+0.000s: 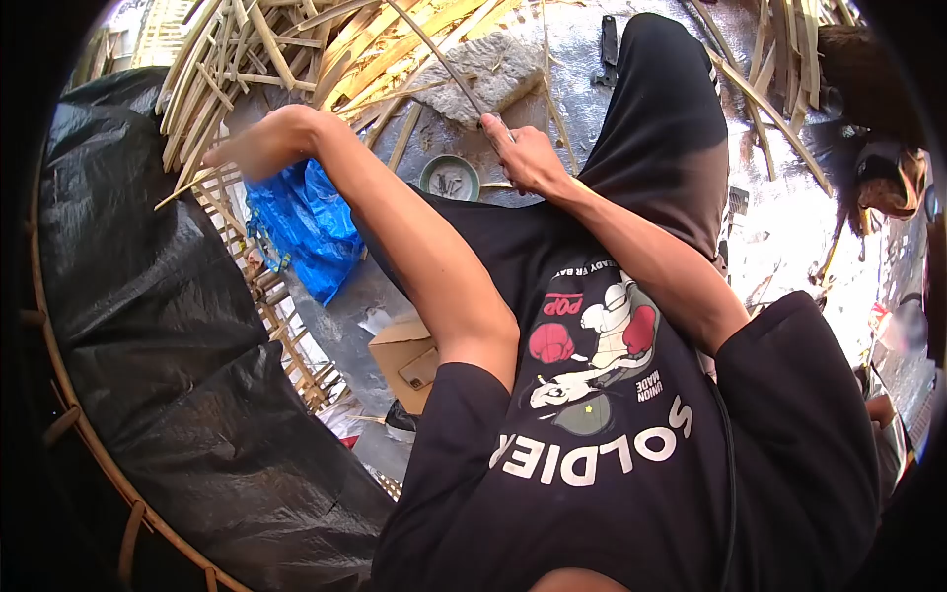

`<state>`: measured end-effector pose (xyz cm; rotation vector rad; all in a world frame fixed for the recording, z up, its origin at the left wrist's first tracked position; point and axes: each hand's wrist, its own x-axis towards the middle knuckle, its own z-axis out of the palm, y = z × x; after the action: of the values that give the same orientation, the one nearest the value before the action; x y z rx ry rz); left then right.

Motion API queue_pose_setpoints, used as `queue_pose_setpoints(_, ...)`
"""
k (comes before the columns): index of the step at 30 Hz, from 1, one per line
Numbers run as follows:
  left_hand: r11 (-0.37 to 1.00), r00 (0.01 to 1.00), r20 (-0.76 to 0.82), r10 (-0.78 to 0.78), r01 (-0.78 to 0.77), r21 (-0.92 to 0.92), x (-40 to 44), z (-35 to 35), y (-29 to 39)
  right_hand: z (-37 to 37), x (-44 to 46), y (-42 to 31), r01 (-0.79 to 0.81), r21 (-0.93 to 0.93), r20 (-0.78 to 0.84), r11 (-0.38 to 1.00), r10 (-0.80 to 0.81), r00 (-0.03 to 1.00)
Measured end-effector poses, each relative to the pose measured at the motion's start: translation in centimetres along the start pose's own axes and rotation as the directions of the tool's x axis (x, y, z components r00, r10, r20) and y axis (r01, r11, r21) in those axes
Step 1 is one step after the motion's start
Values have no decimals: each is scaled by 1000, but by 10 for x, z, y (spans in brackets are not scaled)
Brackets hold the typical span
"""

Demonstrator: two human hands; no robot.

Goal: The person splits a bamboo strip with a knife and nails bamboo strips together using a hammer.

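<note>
My right hand point(533, 161) is closed around a long, thin, blade-like tool point(441, 57) that points up and to the left; its exact kind is not clear. Beneath the tool lies a rough grey stone block point(483, 79). My left hand point(266, 148) reaches out to the left and is smeared by blur, so its fingers cannot be made out. A thin pale bamboo strip point(182, 191) shows at the fingertips; whether the hand grips it is unclear. Behind that hand is a heap of split bamboo strips point(261, 54).
Between my legs sits a small round bowl point(427, 181). A blue plastic sheet point(311, 237) and a cardboard box point(402, 360) lie by my left arm. Black sheeting point(148, 296) covers the left side. More strips point(779, 123) lie past my right knee.
</note>
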<state>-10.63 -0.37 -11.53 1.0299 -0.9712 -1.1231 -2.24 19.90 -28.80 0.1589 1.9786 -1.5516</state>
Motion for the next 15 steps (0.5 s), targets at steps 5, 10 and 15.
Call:
queue_pose_setpoints(5,1000,1000,-1,20,-20,8,-3,1,-2,2,-5,-6,134,-14,37,991,-134,990)
queue_pose_setpoints(10,999,992,-120,31,-27,40,39,14,-31,3,34,44,-146,71,-21,987,148,989)
queue_pose_setpoints(15,998,998,-30,64,-63,24,16,10,-15,5,-2,-5,206,-82,62,975,-201,978)
